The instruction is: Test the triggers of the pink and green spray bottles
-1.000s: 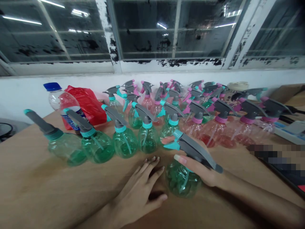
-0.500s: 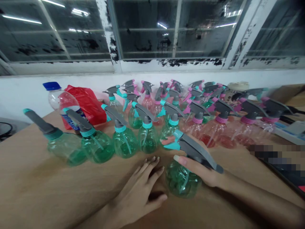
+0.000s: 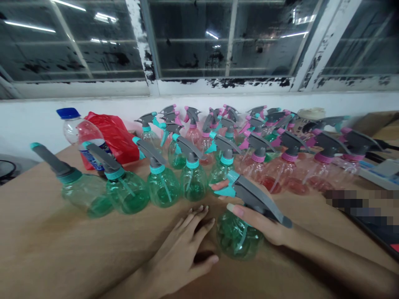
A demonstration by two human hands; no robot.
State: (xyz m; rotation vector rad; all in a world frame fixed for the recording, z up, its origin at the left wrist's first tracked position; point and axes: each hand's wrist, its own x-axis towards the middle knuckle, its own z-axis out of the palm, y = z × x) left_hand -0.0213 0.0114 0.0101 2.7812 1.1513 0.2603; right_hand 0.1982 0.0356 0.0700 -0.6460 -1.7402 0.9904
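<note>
My right hand (image 3: 264, 220) is closed around the neck of a green spray bottle (image 3: 238, 238) with a grey and turquoise trigger head. This bottle stands on the wooden table (image 3: 62, 249), its nozzle pointing up and left. My left hand (image 3: 183, 245) lies palm down on the table just left of it, fingers stretched out and holding nothing. Beyond my hands runs a front row of spray bottles: green ones with turquoise collars, such as this green bottle (image 3: 163, 191), and pink ones with pink collars, such as this pink bottle (image 3: 285, 174).
More spray bottles (image 3: 193, 133) crowd behind the front row, near the white wall (image 3: 124, 106). At the left stand a clear plastic bottle with a blue cap (image 3: 73, 128) and a red plastic bag (image 3: 115, 137). A dark, partly blurred-out object (image 3: 368, 220) lies at the right.
</note>
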